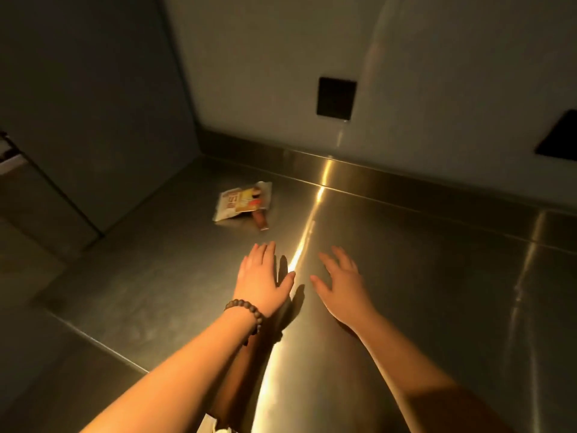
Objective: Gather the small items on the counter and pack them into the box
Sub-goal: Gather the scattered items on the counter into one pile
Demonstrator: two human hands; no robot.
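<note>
While both hands are hovering empty with fingers spread wide, the left hand (260,278) and right hand (338,281) are facing a packet (242,201) lying at eleven o'clock; it risks skidding on the slick counter (421,292).

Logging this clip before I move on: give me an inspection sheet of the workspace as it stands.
Surface: steel counter, shiny, with a bright glare streak and a raised back lip.
Job's things: white snack packet lying flat near the back left; a brown bar pokes out from under it. No box in view.
Clutter: nothing seen.
Grippers: left hand and right hand both open, empty, fingers spread just above the counter, short of the packet. Bead bracelet on the left wrist.
Cables: nothing seen.
Surroundings: pale wall with a dark square plate, another dark shape at the right edge; grey cabinet on the left. Dim, warm light.
</note>
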